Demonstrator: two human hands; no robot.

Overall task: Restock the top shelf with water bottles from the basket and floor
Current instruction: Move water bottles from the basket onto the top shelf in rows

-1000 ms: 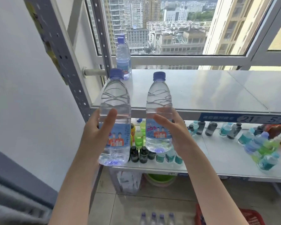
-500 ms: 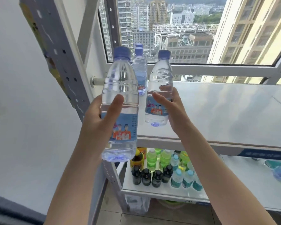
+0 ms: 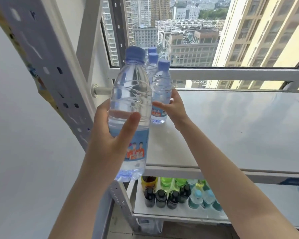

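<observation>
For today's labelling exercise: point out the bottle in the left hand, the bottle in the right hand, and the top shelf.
Left-hand bottle (image 3: 130, 94), head view, clear upper body.
Right-hand bottle (image 3: 161, 87), head view, shoulder.
Top shelf (image 3: 240, 128), head view, bare surface.

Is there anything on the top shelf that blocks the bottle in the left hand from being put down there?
Nothing visible blocks it. The bottle is in the left hand; the shelf right of the standing bottles looks bare.

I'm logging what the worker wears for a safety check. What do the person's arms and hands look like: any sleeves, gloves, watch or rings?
Both forearms are bare as far as the picture shows; no sleeve or cuff is in view. The left hand and right hand wear no gloves. No watch, bracelet or ring shows on the visible sides of the wrists and fingers.
</observation>
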